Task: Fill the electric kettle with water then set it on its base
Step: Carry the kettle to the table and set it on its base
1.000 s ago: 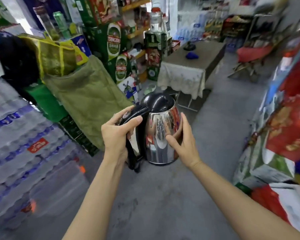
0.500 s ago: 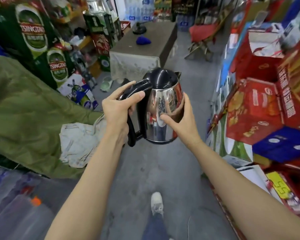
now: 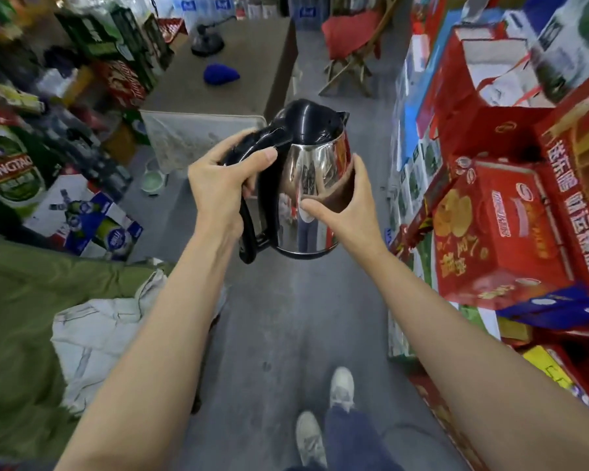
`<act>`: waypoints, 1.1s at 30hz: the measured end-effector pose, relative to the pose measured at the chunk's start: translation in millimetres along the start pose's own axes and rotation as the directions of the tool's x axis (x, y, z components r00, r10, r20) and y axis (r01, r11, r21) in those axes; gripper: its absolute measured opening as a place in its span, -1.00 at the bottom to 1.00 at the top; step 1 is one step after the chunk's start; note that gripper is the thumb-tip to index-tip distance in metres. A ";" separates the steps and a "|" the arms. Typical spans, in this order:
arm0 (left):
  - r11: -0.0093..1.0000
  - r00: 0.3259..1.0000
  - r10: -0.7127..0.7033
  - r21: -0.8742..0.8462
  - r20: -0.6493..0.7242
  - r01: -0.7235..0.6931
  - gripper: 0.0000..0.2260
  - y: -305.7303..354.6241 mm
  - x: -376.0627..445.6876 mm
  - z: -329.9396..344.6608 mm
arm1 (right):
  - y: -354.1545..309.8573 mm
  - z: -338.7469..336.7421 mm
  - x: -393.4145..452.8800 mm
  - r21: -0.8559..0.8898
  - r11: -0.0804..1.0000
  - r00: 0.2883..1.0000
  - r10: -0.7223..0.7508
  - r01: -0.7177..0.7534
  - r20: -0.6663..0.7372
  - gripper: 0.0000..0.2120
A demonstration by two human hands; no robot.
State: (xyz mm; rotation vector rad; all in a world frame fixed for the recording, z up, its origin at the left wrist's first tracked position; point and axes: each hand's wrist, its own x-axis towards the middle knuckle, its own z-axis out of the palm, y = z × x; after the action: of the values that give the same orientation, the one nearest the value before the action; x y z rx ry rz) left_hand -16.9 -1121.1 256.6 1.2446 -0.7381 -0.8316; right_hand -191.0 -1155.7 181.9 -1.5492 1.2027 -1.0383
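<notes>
I carry a stainless-steel electric kettle (image 3: 312,185) with a black lid and black handle in mid-air over the grey floor. My left hand (image 3: 221,185) is wrapped around the handle, thumb on top. My right hand (image 3: 347,202) cups the shiny body from the right side. The lid is closed. Ahead on a table (image 3: 252,69) sits a black round kettle base (image 3: 207,45) with a cord, well beyond the kettle.
A narrow aisle runs ahead. Red gift boxes (image 3: 497,226) stack along the right. Green beer cases (image 3: 7,178), an olive tarp (image 3: 21,317) and a white cloth (image 3: 96,338) crowd the left. A blue object (image 3: 220,73) lies on the table. A folding chair (image 3: 351,45) stands beyond.
I have walked forward down the aisle; the table and base are closer. Both hands keep the same hold on the kettle, and my feet have come into view below.
</notes>
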 end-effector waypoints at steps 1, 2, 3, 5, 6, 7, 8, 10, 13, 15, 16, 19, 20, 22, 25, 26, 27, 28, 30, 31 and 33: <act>1.000 1.000 -0.001 -0.009 0.003 0.001 -0.63 -2.4 15.8 6.3 | 1.4 -0.9 16.1 0.007 1.000 1.000 0.002 -0.002 -0.005 0.11; 1.000 1.000 0.000 -0.014 0.010 0.000 -0.63 -4.3 32.3 13.4 | 3.2 -1.4 33.3 0.015 1.000 1.000 -0.002 0.002 -0.014 0.11; 1.000 1.000 0.003 -0.011 0.016 -0.003 -0.63 -6.7 49.4 20.7 | 5.1 -1.7 50.5 0.023 1.000 1.000 -0.005 0.005 -0.018 0.10; 1.000 1.000 0.008 -0.011 0.010 -0.008 -0.63 -11.7 83.5 36.7 | 9.3 -3.8 86.7 0.030 1.000 1.000 -0.009 0.009 -0.017 0.08; 1.000 1.000 0.009 -0.025 0.003 -0.009 -0.63 -12.6 100.6 46.0 | 9.7 -6.0 105.7 0.032 0.999 1.000 -0.016 0.016 -0.015 0.07; 0.999 1.000 0.006 -0.039 -0.003 -0.006 -0.63 -13.7 117.5 54.8 | 10.5 -8.1 125.1 0.036 0.999 1.000 -0.023 0.024 -0.015 0.06; 0.998 1.000 0.001 -0.057 -0.012 -0.002 -0.62 -16.0 138.3 64.8 | 11.9 -9.9 149.9 0.045 0.998 0.999 -0.035 0.036 -0.011 0.05; 0.997 1.000 0.003 -0.081 -0.028 -0.005 -0.62 -18.1 166.2 77.0 | 12.6 -11.6 184.9 0.055 0.996 0.997 -0.075 0.075 -0.008 -0.02; 0.991 0.999 -0.007 -0.131 -0.046 0.001 -0.62 -17.0 220.4 98.3 | 12.1 -9.0 250.2 0.070 0.991 0.994 -0.109 0.110 -0.028 -0.14; 0.992 0.998 0.008 -0.125 -0.057 -0.015 -0.62 -17.1 255.7 109.9 | 10.4 -6.1 290.2 0.082 0.989 0.992 -0.125 0.126 -0.023 -0.20; 0.993 0.998 0.017 -0.118 -0.064 -0.025 -0.62 -16.9 273.3 115.4 | 10.3 -4.6 309.7 0.085 0.988 0.992 -0.127 0.128 -0.019 -0.20; 0.992 0.995 0.026 -0.118 -0.097 -0.038 -0.62 -19.0 329.4 129.1 | 15.7 3.7 370.0 0.107 0.985 0.991 -0.130 0.132 -0.019 -0.15; 0.992 0.994 0.028 -0.118 -0.108 -0.041 -0.62 -21.0 348.5 133.1 | 18.2 7.1 391.1 0.110 0.986 0.992 -0.125 0.126 -0.013 -0.15; 0.992 0.994 0.032 -0.117 -0.109 -0.045 -0.61 -22.8 387.1 140.5 | 21.3 14.3 432.3 0.113 0.987 0.993 -0.115 0.115 -0.013 -0.18; 0.992 0.991 0.033 -0.118 -0.130 -0.048 -0.58 -24.6 444.3 150.4 | 24.8 27.2 493.7 0.121 0.987 0.994 -0.111 0.108 0.020 -0.23; 0.992 0.989 0.030 -0.115 -0.142 -0.047 -0.58 -24.7 462.2 154.6 | 25.7 30.4 514.6 0.124 0.987 0.994 -0.106 0.101 0.037 -0.25; 0.992 0.988 0.025 -0.115 -0.153 -0.043 -0.60 -24.0 479.2 159.1 | 26.0 33.6 534.3 0.125 0.987 0.993 -0.108 0.101 0.049 -0.28; 0.992 0.987 0.018 -0.119 -0.162 -0.038 -0.62 -23.0 495.3 163.6 | 25.8 36.7 553.3 0.123 0.987 0.992 -0.112 0.105 0.057 -0.30; 0.992 0.982 0.005 -0.125 -0.187 -0.029 -0.65 -23.7 527.8 171.4 | 27.3 43.8 590.7 0.126 0.986 0.990 -0.120 0.110 0.071 -0.31; 0.992 0.980 0.004 -0.124 -0.200 -0.030 -0.65 -24.6 543.1 174.9 | 27.8 47.4 608.5 0.130 0.986 0.990 -0.119 0.108 0.076 -0.28; 0.991 0.974 0.012 -0.124 -0.227 -0.041 -0.65 -26.9 573.7 181.8 | 30.3 55.4 644.1 0.139 0.985 0.990 -0.112 0.100 0.083 -0.21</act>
State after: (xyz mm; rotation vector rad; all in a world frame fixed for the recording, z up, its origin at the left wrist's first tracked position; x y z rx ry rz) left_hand 119.4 -1707.4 280.3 1.1885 -0.5092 -0.6909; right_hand -30.6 -1782.5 197.9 -1.5513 0.9771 -1.0834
